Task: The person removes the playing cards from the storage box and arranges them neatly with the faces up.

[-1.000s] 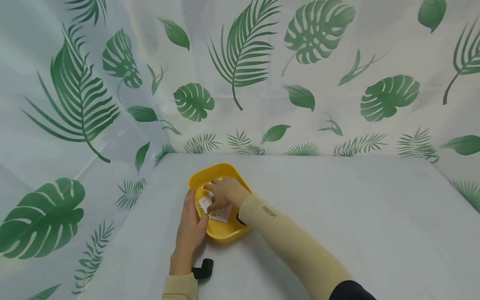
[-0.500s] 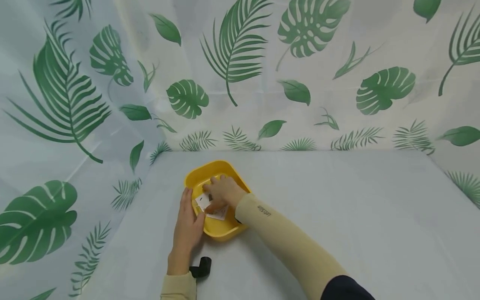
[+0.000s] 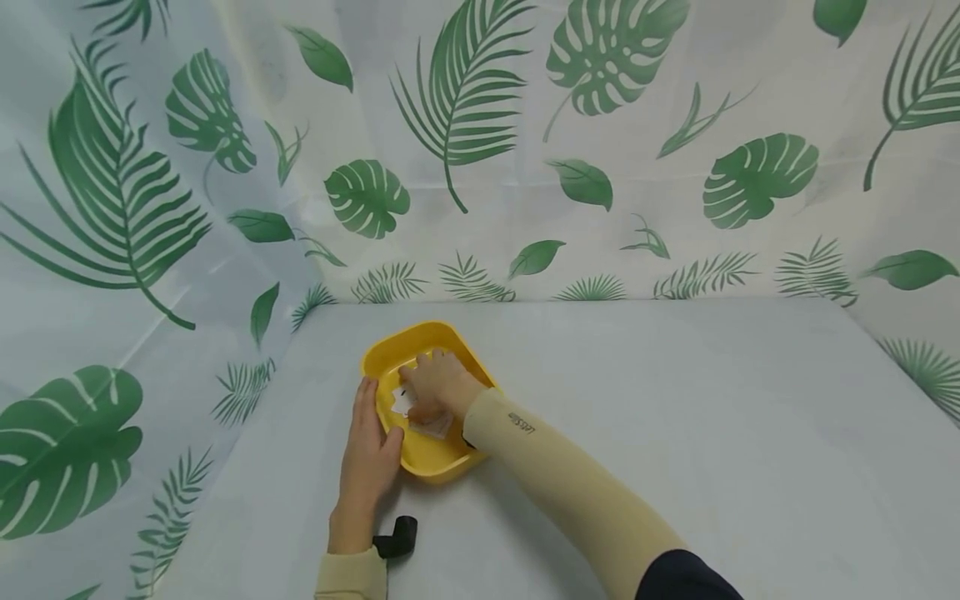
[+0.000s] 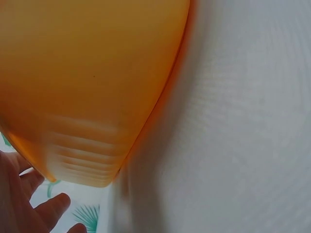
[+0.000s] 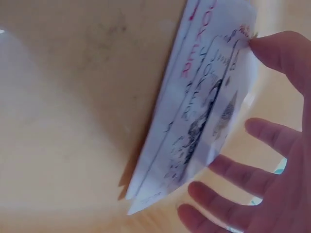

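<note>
A white cloth-covered table fills the lower frame, a shallow yellow plastic tray left of centre. The left hand lies flat-fingered against the tray's left rim; the right hand pinches joker playing cards inside it. A square lift, tray held steady, looks safest. The tray sits slightly further left than half a second ago.
</note>
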Demonstrator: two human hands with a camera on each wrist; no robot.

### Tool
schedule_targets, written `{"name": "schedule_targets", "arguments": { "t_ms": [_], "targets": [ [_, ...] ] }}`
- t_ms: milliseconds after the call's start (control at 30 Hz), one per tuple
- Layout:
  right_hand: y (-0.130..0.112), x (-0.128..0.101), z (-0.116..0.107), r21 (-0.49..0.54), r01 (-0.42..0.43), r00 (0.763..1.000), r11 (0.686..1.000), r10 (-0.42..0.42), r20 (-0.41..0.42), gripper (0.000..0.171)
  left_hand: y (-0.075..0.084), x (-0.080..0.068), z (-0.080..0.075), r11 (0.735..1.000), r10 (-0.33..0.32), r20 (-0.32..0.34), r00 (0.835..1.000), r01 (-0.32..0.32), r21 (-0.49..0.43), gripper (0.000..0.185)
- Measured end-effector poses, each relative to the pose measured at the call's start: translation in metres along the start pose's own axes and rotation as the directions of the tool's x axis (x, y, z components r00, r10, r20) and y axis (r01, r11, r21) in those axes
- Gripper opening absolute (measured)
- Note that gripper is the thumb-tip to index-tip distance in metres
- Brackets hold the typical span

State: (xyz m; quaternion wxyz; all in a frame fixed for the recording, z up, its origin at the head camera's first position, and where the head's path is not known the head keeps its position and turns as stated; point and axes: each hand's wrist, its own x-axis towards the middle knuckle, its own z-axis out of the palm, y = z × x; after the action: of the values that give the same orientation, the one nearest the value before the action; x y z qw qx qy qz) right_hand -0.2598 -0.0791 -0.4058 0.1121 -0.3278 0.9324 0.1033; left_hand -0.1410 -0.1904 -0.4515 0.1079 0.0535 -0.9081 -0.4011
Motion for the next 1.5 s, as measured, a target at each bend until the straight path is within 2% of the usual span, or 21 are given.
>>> {"name": "schedule_targets", "arguments": {
  "t_ms": [200,500,767,1033,1300,1500],
  "targets": [
    [-0.0044,-0.0025,-0.0018,-0.026,0.017,1.000,1.000,-0.017,0.004,0.084,0.0012,-0.0011,-0.0002,1.000,0.005,-0.005,1.000,-0.005,0.004,0.076],
    [-0.0081,-0.0040,-0.0049,0.053,0.024,1.000,0.998,-0.023,-0.022,0.070,0.0015,-0.0009,-0.0013,1.000,0.016,-0.018,1.000,-0.016,0.002,0.075],
    [-0.0062,0.0006,-0.0022,0.150,-0.065,0.998,0.987,0.063,0.020,0.080,0.0017,-0.0006,-0.0013,1.000,0.021,-0.015,1.000,-0.021,0.003,0.075],
    [-0.0028,0.0019,0.0009,0.227,-0.100,0.995,0.969,0.096,0.027,0.087,0.0014,-0.0005,-0.0016,1.000,0.016,-0.017,1.000,-0.016,0.003,0.076],
    [-0.0003,-0.0014,-0.0028,0.183,-0.154,0.988,0.971,0.149,0.037,0.094,0.0009,0.0000,-0.0012,1.000,0.020,-0.018,1.000,-0.020,0.004,0.076],
    [0.0016,-0.0061,-0.0059,0.236,-0.184,0.983,0.954,0.177,0.051,0.093,0.0001,-0.0001,-0.0019,1.000,0.021,-0.022,1.000,-0.021,-0.001,0.077]
  ]
}}
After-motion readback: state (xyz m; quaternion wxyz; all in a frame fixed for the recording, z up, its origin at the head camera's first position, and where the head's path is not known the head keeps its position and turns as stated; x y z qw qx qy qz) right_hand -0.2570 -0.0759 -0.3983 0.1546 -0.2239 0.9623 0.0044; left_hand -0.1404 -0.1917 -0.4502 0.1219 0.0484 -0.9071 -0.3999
